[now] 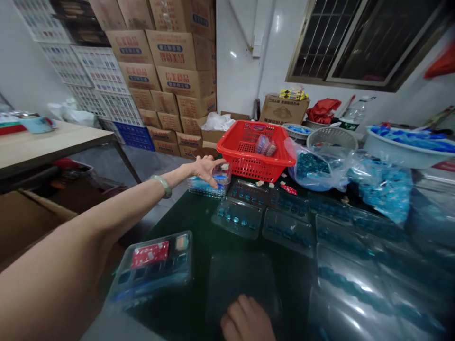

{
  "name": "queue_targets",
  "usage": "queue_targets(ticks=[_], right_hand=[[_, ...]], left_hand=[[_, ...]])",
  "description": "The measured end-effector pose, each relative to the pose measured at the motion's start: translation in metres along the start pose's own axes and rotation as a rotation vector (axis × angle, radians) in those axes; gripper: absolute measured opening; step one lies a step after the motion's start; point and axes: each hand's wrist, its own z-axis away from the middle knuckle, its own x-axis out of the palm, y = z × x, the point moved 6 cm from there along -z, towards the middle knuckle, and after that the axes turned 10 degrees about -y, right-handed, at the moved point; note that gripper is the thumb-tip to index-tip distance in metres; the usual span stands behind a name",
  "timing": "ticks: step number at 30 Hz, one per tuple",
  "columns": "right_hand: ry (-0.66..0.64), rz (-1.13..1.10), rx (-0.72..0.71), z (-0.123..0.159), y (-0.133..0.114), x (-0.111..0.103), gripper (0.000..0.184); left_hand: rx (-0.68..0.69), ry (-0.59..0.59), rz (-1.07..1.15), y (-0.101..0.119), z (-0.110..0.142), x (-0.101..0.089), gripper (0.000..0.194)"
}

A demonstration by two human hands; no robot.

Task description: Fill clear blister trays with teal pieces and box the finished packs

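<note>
My left hand (206, 170) is stretched out at the far left of the dark green table. Its fingers are spread over a stack of clear plastic trays (216, 189) with blue pieces inside, next to the red basket (254, 166). Low in the view, my right hand (247, 319) has its fingers curled on the near edge of a blurred clear plastic tray (243, 274); the thumb is hidden. At the near left sits another stack of clear trays (152, 270), the top one holding a red packet (150, 254) and a small pale piece (181, 242).
Rows of clear trays with blue-wrapped pieces (236, 220) cover the table's right side. Behind them lie bags of blue-wrapped pieces (384, 182) and a white basin (405, 147). Cardboard boxes (177, 57) are stacked at the back. A wooden table (71, 137) is at left.
</note>
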Motion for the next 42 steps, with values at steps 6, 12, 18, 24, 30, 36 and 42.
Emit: queue_targets(ticks=[6,12,18,24,30,36,42], right_hand=[[-0.259,-0.124,-0.054,0.008,-0.002,0.001,0.018],[-0.333,-0.041,0.041,0.016,0.006,-0.01,0.021],[-0.363,0.128,0.143,0.027,0.027,-0.022,0.018],[-0.4,0.177,-0.093,0.018,0.035,-0.016,0.018],[-0.318,0.24,-0.166,0.009,0.05,-0.03,0.021],[-0.245,0.309,-0.145,0.004,0.063,-0.052,0.021],[-0.274,0.361,-0.09,0.005,0.073,-0.068,0.021]], left_hand=[[0.098,0.064,-0.101,0.058,0.066,-0.009,0.101],[0.204,0.152,-0.201,0.095,0.139,0.007,0.097],[0.157,0.138,-0.215,0.103,0.187,0.027,0.096],[0.092,0.173,-0.131,0.103,0.227,0.04,0.096],[0.065,0.19,0.006,0.123,0.268,0.057,0.092],[0.126,0.11,0.065,0.176,0.277,0.089,0.1],[0.245,-0.051,0.132,0.237,0.234,0.117,0.106]])
